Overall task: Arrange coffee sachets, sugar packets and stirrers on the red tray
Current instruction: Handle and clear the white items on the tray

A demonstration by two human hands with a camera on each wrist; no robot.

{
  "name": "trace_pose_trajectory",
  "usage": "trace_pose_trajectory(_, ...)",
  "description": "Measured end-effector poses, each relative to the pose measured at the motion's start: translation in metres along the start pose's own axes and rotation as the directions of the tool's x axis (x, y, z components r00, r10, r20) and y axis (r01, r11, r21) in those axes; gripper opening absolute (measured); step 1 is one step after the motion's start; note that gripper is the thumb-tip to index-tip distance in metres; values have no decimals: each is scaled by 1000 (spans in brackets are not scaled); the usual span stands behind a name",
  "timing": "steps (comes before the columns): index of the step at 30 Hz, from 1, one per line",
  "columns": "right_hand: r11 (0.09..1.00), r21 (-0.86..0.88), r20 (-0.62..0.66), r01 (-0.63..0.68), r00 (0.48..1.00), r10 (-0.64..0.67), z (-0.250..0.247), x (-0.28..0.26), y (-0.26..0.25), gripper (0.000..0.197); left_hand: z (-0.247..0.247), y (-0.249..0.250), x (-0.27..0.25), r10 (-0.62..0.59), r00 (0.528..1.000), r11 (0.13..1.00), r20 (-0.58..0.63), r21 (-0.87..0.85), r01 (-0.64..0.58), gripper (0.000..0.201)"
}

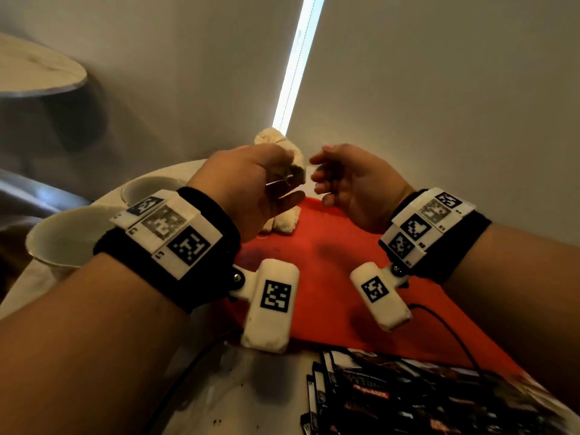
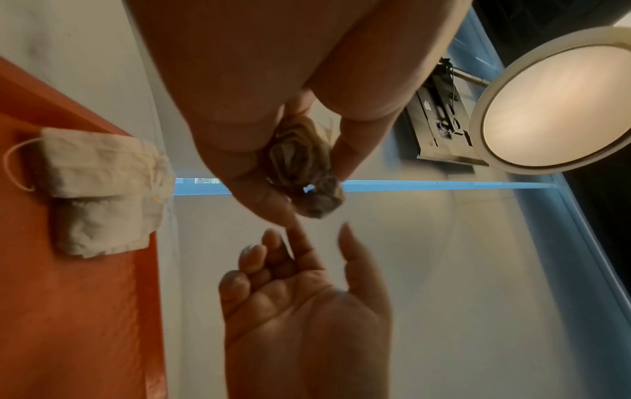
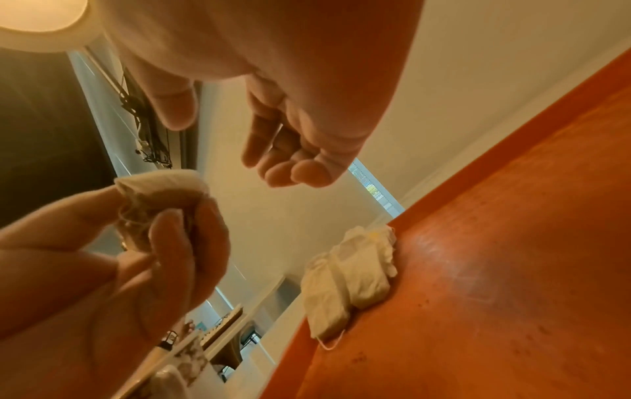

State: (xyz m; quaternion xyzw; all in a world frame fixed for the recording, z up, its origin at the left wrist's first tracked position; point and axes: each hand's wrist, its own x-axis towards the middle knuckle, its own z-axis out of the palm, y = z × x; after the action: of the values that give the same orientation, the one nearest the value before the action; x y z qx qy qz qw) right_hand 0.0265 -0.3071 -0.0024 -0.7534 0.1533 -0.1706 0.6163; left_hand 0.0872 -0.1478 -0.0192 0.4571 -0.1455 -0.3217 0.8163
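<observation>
A: What lies nearest?

B: A fanned stack of dark glossy sachets [image 1: 408, 400] on the pale surface [image 1: 251, 390], at the near right. Black cables run across the same stretch from the wrist bands.

A: And past them?

B: The red tray [image 1: 332, 277], flat and smooth, with a low raised rim and a few dark specks and scuffs. Both wrists, with their white blocks and black-and-white markers, hang over its near half and hide part of it.

A: Anything on the tray?

B: Two small cream cloth pouches [image 2: 102, 189], soft and wrinkled, side by side at the far left edge, touching each other. A thin string loop trails from one.

A: The hands?

B: The left hand [image 1: 248, 186] is raised above the tray's far end, its grip pinched with thumb and fingertips on a third crumpled pouch [image 3: 160, 189]. The right hand [image 1: 351, 183] is just beside it, palm turned inward, fingers loosely bent and apart, holding nothing; its fingertips come near the pouch, though I cannot tell if they touch.

A: Off to the side?

B: Two white round cups [image 1: 59, 237] on the left, partly hidden behind the left wrist. Farther off are a plain wall and a bright vertical strip of light [image 1: 298, 61].
</observation>
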Motion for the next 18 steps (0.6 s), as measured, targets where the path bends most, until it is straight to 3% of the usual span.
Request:
trace_pose_trajectory(4, 998, -16, 147, 56, 988, -53, 0, -10, -2, 31, 2, -5, -4, -2, 999, 999, 51, 50, -1, 31)
trace_pose_trajectory(7, 995, -51, 173, 83, 982, -73, 4, -13, 1, 26, 2, -6, -4, 17, 998, 999, 58, 30, -19, 36)
trace_pose_trajectory(18, 999, -31, 145, 22, 989, -17, -2, -13, 8, 35, -1, -5, 3, -5, 999, 1000, 49, -22, 6, 17)
